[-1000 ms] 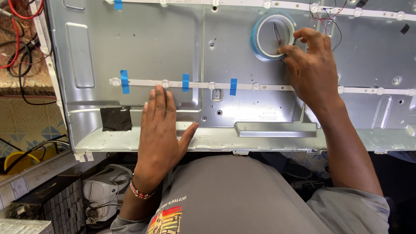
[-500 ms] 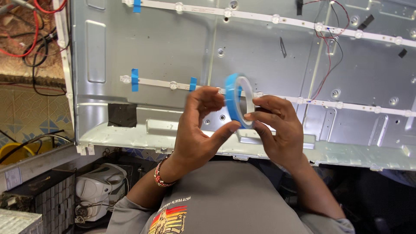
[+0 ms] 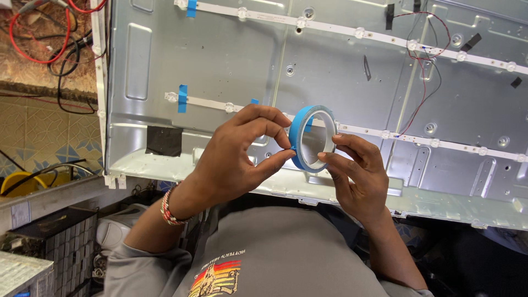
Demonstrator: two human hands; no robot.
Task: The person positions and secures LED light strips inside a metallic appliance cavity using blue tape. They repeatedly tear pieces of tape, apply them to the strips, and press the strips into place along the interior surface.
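A roll of blue tape [image 3: 311, 137] is held upright between both hands, above the near edge of a grey metal panel [image 3: 231, 60]. My right hand [image 3: 357, 173] grips the roll's lower right rim. My left hand [image 3: 242, 154] pinches the roll's left edge with thumb and forefinger. White light strips [image 3: 385, 133] run across the panel, fixed in places with short blue tape pieces [image 3: 182, 98]. A second strip [image 3: 352, 32] crosses the panel's top.
Red and black thin wires [image 3: 423, 82] trail over the panel's right half. A black patch [image 3: 163, 141] sits near its lower left. Red and black cables [image 3: 44, 44] lie at upper left. A yellow object [image 3: 16, 183] and boxes [image 3: 33, 242] stand at lower left.
My right hand has brought the tape roll from the panel's upper right down to the front. My left hand has lifted off the panel and now pinches the roll's edge.
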